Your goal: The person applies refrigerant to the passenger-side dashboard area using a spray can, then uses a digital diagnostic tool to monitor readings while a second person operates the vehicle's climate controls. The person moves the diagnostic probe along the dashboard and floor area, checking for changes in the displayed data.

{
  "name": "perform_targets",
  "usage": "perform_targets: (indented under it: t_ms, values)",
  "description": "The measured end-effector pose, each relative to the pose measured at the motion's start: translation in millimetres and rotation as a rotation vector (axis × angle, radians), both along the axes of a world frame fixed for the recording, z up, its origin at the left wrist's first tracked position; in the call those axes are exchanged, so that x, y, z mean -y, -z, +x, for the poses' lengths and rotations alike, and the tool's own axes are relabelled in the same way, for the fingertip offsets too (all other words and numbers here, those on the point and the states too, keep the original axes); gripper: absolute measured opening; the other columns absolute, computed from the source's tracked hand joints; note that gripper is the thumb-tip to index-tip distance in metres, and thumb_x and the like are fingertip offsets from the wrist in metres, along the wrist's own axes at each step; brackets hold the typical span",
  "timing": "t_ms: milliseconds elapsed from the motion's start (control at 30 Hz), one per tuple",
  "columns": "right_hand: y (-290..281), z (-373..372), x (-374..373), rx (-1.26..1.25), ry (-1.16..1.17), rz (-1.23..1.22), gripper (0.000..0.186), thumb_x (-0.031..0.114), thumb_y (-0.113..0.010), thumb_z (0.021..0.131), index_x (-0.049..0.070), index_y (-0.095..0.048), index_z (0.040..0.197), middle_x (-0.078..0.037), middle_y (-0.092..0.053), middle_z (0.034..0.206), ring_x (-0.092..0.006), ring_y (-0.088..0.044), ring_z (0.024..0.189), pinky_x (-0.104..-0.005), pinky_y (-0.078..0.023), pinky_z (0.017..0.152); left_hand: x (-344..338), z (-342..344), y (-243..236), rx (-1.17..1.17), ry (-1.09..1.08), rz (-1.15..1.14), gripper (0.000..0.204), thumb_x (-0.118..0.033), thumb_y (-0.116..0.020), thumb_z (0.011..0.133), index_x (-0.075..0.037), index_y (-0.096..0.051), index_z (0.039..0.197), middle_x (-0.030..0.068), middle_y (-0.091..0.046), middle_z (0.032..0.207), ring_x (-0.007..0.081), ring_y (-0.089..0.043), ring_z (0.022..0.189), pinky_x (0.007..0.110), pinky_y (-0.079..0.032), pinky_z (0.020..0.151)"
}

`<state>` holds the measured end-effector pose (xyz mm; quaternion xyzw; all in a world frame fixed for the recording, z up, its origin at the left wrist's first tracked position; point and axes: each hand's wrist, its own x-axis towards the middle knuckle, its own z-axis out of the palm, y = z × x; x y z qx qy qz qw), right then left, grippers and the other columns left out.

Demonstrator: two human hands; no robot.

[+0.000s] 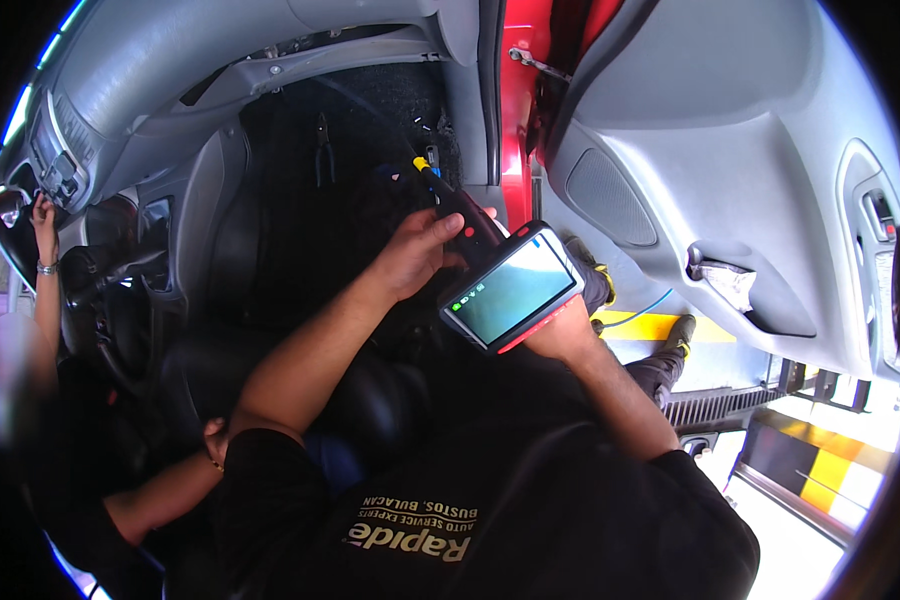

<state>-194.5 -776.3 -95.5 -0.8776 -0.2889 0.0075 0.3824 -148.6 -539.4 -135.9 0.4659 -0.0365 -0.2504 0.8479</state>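
Both my hands hold an inspection camera with a lit screen [513,288] in a black and red housing. My left hand [417,252] wraps the black handle [470,232], its thumb on top near a red button. Behind the screen, my right hand [562,330] supports the housing from below; its fingers are mostly hidden. A yellow collar [421,163] sits at the handle's far end, and a thin dark cable runs from it toward the underside of the dashboard. The screen shows a pale greenish, blurry picture. Pliers [324,152] lie on the dark footwell carpet, beyond my left hand.
A grey dashboard [180,60] spans the far side. To the right, the car door [690,150] stands open, with a crumpled packet [727,284] in its pocket. At the left, a co-worker's hand [43,212] reaches the centre dash; their other hand [215,440] is near my left arm.
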Motion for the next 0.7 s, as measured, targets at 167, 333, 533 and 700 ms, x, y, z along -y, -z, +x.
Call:
perform_targets:
  t_ms: [167, 333, 533, 700]
  values:
    - [15, 2, -1, 0.061, 0.023, 0.037, 0.034, 0.025, -0.080, 0.080, 0.012, -0.071, 0.110, -0.009, -0.074, 0.104, -0.0316, -0.073, 0.095, -0.0414, -0.058, 0.083, 4, 4, -6, -0.140, -0.030, -0.006, 0.054, -0.051, -0.052, 0.105, -0.005, -0.062, 0.131, 0.0121, -0.064, 0.135, 0.0236, -0.064, 0.121, 0.050, -0.049, 0.103]
    - [11, -2, 1, -0.129, -0.002, -0.092, 0.037, 0.035, -0.070, 0.090, 0.015, -0.071, 0.121, -0.009, -0.069, 0.127, -0.0334, -0.059, 0.126, -0.0475, -0.044, 0.108, -14, 35, 3, -0.302, -0.376, 0.156, 0.058, -0.055, -0.057, 0.101, -0.005, -0.057, 0.131, 0.0092, -0.066, 0.117, 0.0248, -0.066, 0.108, 0.047, -0.047, 0.095]
    - [8, 0, -3, -0.035, -0.044, -0.051, 0.036, 0.035, -0.070, 0.089, 0.015, -0.072, 0.119, -0.009, -0.069, 0.129, -0.0332, -0.060, 0.126, -0.0474, -0.044, 0.108, -60, 117, 45, -0.273, -0.600, 0.129, 0.064, -0.041, -0.053, 0.106, 0.004, -0.035, 0.147, 0.0220, -0.064, 0.133, 0.0343, -0.067, 0.116, 0.048, -0.053, 0.098]
    - [7, -2, -1, -0.105, -0.008, -0.003, 0.035, 0.034, -0.069, 0.090, 0.014, -0.072, 0.119, -0.009, -0.070, 0.127, -0.0336, -0.060, 0.126, -0.0474, -0.044, 0.109, -64, 165, 69, -0.284, -0.687, -0.025, 0.036, -0.035, -0.045, 0.110, -0.004, -0.059, 0.121, 0.0109, -0.072, 0.110, 0.0245, -0.069, 0.093, 0.040, -0.055, 0.083]
